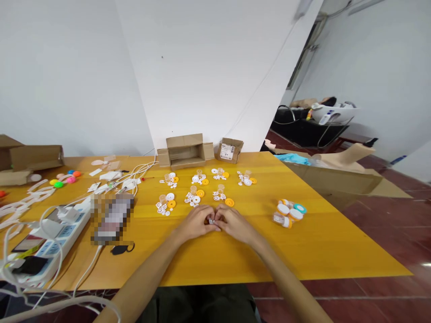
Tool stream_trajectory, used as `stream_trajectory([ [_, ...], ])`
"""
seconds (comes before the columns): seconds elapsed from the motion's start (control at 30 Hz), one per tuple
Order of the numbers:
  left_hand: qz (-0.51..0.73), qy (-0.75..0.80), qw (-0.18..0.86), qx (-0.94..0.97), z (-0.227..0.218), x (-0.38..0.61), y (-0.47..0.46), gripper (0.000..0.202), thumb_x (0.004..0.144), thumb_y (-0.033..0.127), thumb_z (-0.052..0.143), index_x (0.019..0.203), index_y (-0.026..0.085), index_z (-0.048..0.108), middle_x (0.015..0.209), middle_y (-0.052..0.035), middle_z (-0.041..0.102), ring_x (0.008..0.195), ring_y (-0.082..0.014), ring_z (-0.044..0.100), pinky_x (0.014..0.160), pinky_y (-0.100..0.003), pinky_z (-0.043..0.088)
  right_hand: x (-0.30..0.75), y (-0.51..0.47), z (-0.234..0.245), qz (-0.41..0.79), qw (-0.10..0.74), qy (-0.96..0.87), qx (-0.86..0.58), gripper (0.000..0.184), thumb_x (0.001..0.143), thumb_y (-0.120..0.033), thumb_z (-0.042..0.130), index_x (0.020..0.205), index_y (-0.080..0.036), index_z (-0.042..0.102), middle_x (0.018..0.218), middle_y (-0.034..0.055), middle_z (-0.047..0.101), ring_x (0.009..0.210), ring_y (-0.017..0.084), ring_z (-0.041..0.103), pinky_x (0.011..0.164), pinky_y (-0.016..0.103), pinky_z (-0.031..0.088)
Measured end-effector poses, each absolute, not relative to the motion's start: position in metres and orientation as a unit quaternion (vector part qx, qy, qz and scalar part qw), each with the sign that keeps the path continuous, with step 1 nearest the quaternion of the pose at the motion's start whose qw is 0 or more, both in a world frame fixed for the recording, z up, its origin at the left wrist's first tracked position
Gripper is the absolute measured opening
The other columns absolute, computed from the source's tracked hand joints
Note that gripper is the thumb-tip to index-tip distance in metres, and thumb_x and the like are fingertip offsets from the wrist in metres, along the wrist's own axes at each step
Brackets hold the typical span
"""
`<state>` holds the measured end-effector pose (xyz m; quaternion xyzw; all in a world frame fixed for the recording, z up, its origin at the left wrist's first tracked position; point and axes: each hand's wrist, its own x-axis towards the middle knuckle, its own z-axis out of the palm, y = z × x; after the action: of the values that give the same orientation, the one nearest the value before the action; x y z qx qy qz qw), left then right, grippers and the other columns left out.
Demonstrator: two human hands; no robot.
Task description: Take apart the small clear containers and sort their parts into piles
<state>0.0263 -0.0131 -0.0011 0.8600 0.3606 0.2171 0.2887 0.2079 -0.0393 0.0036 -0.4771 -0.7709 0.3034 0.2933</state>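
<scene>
Near the middle of the table, my left hand (198, 221) and my right hand (235, 221) meet, fingertips pinched together. Between them shows a small whitish piece (211, 221); its kind is too small to make out, and the fingers partly cover it. Just beyond my hands lie separate groups of parts in two rows. The nearest group has a clear cup (221, 189), white cut-out pieces (218, 196) and an orange ring-like lid (229, 202). Left of it sit another orange lid (200, 193) and a white disc (195, 200).
Closed small jars (289, 213) cluster on the right. At the left are a power strip (63, 242), cables, a phone-like device (112, 218) and coloured balls (58, 184). An open cardboard box (186, 152) and a smaller box (230, 150) stand at the back.
</scene>
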Motion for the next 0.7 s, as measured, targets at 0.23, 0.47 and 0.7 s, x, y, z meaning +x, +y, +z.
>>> stream_trajectory([
  [0.23, 0.224, 0.36, 0.29, 0.858, -0.002, 0.027, -0.013, 0.028, 0.076, 0.029, 0.077, 0.073, 0.021, 0.051, 0.076, 0.0031, 0.059, 0.076, -0.0159, 0.054, 0.072, -0.026, 0.039, 0.21, -0.043, -0.005, 0.315, 0.344, -0.763, -0.448, 0.014, 0.083, -0.014, 0.058, 0.072, -0.022, 0.058, 0.089, 0.0033, 0.063, 0.086, 0.019, 0.062, 0.08, 0.032, 0.048],
  [0.47, 0.229, 0.365, 0.289, 0.855, -0.005, 0.027, -0.013, 0.028, 0.076, 0.031, 0.079, 0.075, 0.021, 0.053, 0.077, 0.0027, 0.059, 0.076, -0.0165, 0.055, 0.071, -0.027, 0.04, 0.215, -0.041, -0.016, 0.316, 0.382, -0.717, -0.49, 0.015, 0.084, -0.023, 0.057, 0.07, -0.022, 0.059, 0.107, 0.0087, 0.063, 0.095, 0.022, 0.064, 0.08, 0.035, 0.051],
  [0.7, 0.232, 0.359, 0.28, 0.86, -0.005, 0.025, -0.014, 0.025, 0.076, 0.031, 0.078, 0.08, 0.022, 0.055, 0.08, 0.0018, 0.061, 0.078, -0.0175, 0.056, 0.073, -0.028, 0.042, 0.219, -0.031, -0.029, 0.221, 0.419, -0.686, -0.553, 0.014, 0.081, -0.021, 0.055, 0.067, -0.024, 0.055, 0.097, 0.0054, 0.063, 0.087, 0.021, 0.064, 0.083, 0.037, 0.052],
])
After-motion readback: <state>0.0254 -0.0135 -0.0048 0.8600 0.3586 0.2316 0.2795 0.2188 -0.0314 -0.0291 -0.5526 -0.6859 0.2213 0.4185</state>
